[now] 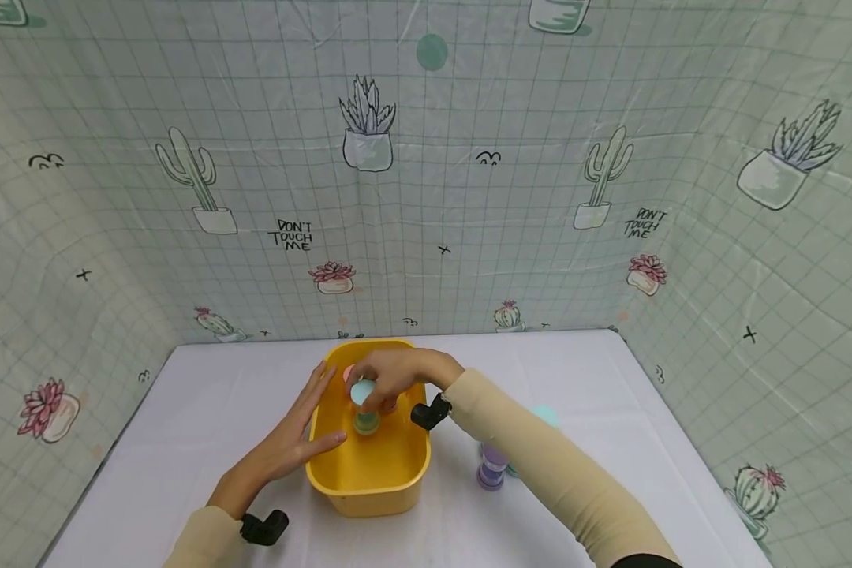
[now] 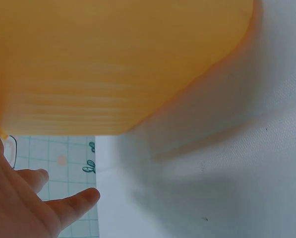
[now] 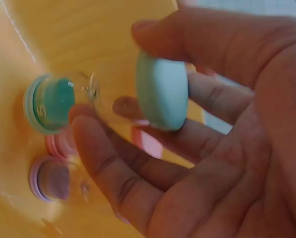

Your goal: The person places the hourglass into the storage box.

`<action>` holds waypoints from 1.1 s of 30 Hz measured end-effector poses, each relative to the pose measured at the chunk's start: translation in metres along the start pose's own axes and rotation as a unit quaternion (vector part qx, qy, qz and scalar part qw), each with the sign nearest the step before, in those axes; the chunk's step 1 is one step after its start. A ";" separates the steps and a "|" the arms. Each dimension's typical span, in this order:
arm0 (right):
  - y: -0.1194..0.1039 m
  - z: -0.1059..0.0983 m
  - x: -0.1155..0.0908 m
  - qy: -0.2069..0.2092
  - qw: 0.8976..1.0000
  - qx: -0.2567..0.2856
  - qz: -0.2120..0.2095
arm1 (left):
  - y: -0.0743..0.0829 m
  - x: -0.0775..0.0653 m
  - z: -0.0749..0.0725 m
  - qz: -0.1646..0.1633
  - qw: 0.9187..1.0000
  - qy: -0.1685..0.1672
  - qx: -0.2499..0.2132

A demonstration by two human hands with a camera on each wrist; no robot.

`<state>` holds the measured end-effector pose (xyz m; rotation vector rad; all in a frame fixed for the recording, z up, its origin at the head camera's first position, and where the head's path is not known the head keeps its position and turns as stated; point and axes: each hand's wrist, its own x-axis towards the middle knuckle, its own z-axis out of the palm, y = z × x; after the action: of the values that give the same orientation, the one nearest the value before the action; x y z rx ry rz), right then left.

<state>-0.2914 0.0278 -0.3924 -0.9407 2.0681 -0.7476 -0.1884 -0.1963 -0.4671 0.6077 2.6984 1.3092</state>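
Observation:
Inside a yellow plastic bin [image 1: 373, 506], my right hand [image 1: 397, 371] grips a sand timer with light green caps [image 1: 364, 392]. The right wrist view shows its thumb and fingers round the upper cap [image 3: 163, 94] and clear glass, with green sand in the lower bulb. A pink-capped timer [image 3: 58, 144] and a purple-capped timer [image 3: 51, 178] stand beside it in the bin, partly behind my fingers. My left hand [image 1: 291, 442] lies along the bin's left rim with its fingers extended; in the left wrist view two fingers [image 2: 73, 206] point past the bin wall.
On the white table [image 1: 248, 394], right of the bin, stands a purple sand timer [image 1: 491, 469]. A teal-capped timer [image 1: 545, 415] is mostly hidden behind my right forearm. A grid-patterned cloth [image 1: 412, 197] with cactus drawings hangs at the back and sides.

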 end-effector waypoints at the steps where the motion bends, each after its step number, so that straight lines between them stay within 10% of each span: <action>1: 0.001 0.001 0.002 -0.003 1.000 -0.003 0.000 | 0.000 0.000 0.000 -0.001 1.000 0.000 -0.001; 33: 0.005 0.014 0.023 -0.032 0.999 -0.023 0.032 | -0.004 0.001 0.001 0.016 1.000 0.001 -0.007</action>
<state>-0.2923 0.0098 -0.4129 -0.9086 2.0576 -0.6314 -0.1901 -0.1976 -0.4707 0.6508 2.6905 1.3348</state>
